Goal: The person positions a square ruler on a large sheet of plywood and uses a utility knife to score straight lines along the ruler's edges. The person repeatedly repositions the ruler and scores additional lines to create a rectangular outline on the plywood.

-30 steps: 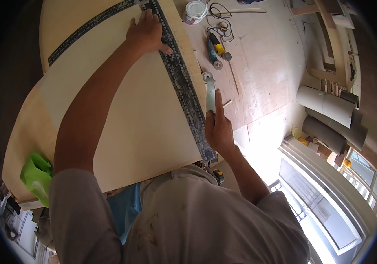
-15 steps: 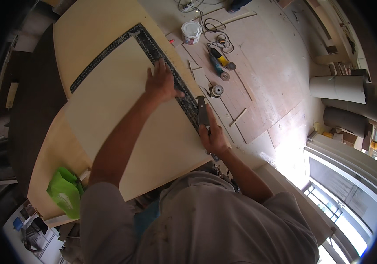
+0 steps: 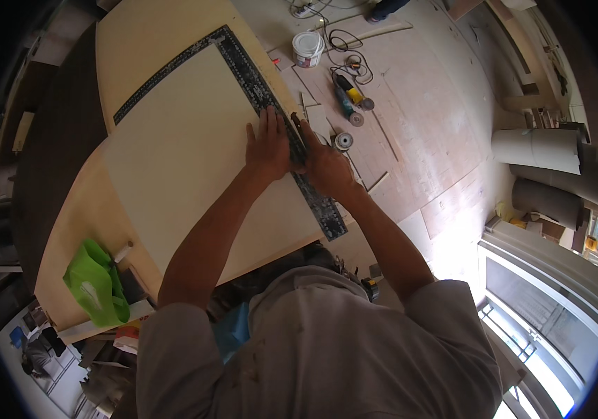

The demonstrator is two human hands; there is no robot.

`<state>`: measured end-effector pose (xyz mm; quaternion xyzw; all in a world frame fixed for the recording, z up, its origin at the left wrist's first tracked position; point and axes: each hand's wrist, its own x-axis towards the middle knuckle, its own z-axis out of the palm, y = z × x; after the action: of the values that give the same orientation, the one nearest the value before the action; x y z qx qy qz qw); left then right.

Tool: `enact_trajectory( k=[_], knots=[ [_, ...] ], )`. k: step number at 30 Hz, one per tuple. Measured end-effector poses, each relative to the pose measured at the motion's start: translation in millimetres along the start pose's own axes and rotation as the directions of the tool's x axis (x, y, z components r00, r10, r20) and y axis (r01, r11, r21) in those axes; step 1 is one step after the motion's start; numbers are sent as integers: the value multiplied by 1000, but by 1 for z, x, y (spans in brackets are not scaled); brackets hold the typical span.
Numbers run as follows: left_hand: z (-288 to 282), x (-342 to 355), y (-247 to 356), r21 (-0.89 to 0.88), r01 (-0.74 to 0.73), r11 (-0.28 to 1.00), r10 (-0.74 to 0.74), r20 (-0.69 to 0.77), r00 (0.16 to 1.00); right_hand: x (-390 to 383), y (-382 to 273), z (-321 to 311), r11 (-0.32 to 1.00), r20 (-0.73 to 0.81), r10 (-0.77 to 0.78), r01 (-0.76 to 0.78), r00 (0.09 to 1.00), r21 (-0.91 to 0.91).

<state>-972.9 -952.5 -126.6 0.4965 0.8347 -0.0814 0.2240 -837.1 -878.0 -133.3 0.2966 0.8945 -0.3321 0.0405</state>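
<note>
A cream sheet (image 3: 173, 146) lies on the pale wooden tabletop (image 3: 152, 31). Along its far and right sides rests a large black L-shaped square (image 3: 240, 61) with light markings. My left hand (image 3: 269, 150) presses on the square's right arm and the sheet, fingers stretched out. Close beside it, my right hand (image 3: 328, 170) grips a dark, flat scoring knife (image 3: 296, 123), tip pointing away from me along the square's outer edge. The fingers cover most of the knife, and where its tip touches is unclear.
A green bag (image 3: 95, 286) sits at the tabletop's near left. On the floor to the right are a white bucket (image 3: 308, 50), an angle grinder (image 3: 348, 103) with coiled cable, and a round spool (image 3: 344, 142). Rolled sheets (image 3: 540, 150) lie farther right.
My right hand has moved away from me along the square with the knife, its tip now beside my left hand. My left hand has slid slightly nearer and to the right.
</note>
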Motion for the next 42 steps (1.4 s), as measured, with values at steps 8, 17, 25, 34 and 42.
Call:
enact_trajectory(
  k=[8,17,25,34,42],
  knots=[
    [15,6,-2,65,-2,998,5,-42,999,5,-8,5,992,46,22,-16,999,-123],
    [9,5,-1,99,4,995,2,-53,999,1,-14,-2,966,154,42,-1,987,-258],
    [9,5,-1,103,7,995,-2,-49,999,-44,-2,1,958,209,96,-33,973,-286],
    [11,5,0,117,3,993,6,-78,997,-96,10,4,950,241,134,-56,961,-308],
    [9,4,0,145,8,989,2,-66,998,-151,26,9,947,273,155,-65,949,-314]
  ],
)
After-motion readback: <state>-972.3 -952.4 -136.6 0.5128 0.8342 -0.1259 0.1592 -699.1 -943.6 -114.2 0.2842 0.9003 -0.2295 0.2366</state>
